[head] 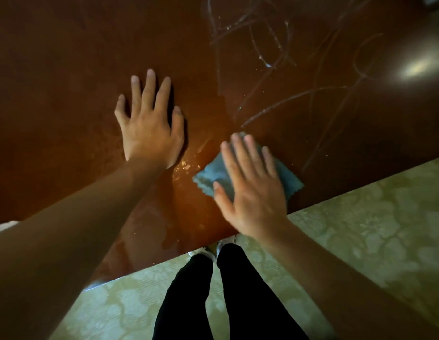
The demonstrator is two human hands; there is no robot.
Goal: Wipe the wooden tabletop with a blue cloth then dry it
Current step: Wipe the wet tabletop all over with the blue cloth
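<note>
A glossy dark brown wooden tabletop (66,69) fills the upper part of the head view. Wet streaks and droplets (262,45) cross its far right area, and a wet patch (186,168) lies between my hands. My right hand (250,185) presses flat with fingers spread on a folded blue cloth (208,175) near the table's front edge. My left hand (149,121) rests palm down on the bare wood to the left of the cloth, fingers apart, holding nothing.
The table's front edge (164,263) runs diagonally from lower left to right. Below it is a pale green patterned floor (360,229). My legs in black trousers (213,295) stand against the edge. A bright light reflection (414,67) glares at the far right.
</note>
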